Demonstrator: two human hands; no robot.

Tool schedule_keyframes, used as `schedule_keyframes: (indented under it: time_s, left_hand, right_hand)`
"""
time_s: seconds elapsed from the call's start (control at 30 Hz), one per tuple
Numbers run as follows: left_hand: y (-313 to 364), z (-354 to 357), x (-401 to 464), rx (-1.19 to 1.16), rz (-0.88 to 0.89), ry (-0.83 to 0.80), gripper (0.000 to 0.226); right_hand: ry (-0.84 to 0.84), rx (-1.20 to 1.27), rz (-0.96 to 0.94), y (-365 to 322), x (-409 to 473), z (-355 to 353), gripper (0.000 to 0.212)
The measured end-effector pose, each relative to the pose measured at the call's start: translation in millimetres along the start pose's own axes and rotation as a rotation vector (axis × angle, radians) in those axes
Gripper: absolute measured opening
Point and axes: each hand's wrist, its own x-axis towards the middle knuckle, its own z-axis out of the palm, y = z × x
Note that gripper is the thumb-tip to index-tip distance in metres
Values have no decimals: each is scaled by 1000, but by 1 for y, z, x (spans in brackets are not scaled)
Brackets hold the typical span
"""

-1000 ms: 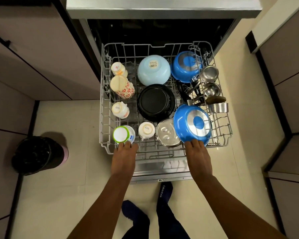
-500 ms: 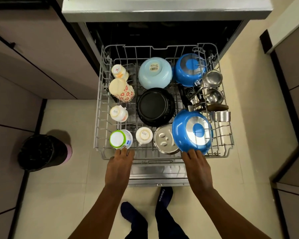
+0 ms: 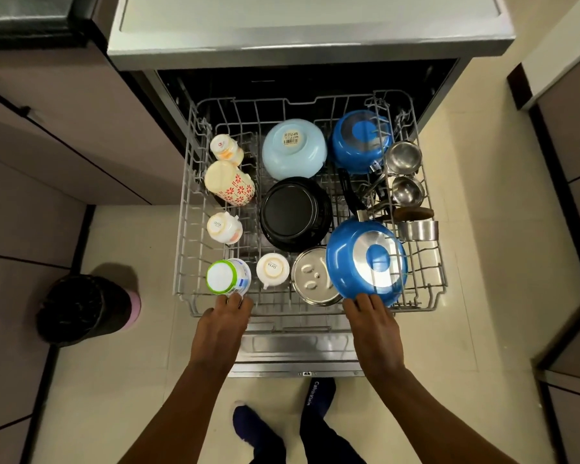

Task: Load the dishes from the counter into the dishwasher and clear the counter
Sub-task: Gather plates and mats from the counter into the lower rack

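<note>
Both hands grip the rack's (image 3: 283,319) near rim, left hand (image 3: 222,326) and right hand (image 3: 373,326) (fingers curled over, arms outstretched).

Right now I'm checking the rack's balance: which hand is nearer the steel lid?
Right. The right hand is just right of the steel lid; the left hand is further off, below the green-rimmed cup.

"SISTA", upside down, is printed on the bases of two white cups (image 3: 224,227) (image 3: 272,267) in the rack. The right sock (image 3: 315,395) reads "Calvin Klein". The pale blue bowl (image 3: 293,149) carries a barcode sticker, digits unreadable.
</note>
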Motion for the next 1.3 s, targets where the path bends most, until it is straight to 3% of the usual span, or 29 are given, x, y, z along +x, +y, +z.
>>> schedule_keyframes:
  time_s: [0.3, 0.5, 0.9, 1.17, 1.3]
  left_hand:
    - [-7, -6, 17, 44, 27, -28, 47]
    - [-9, -22, 64, 69, -54, -31, 45]
    - [-36, -42, 141, 116, -34, -29, 47]
    - [-67, -45, 216, 128, 14, 79, 41]
    - [-81, -56, 267, 80, -27, 116, 38]
  right_hand:
    - [-5, 7, -7, 2, 16, 0, 43]
    - [63, -55, 11, 6, 70, -8, 37]
    - [98, -98, 16, 11, 152, -5, 34]
    - [76, -195, 66, 13, 230, -11, 34]
    - [191, -212, 16, 17, 278, -7, 30]
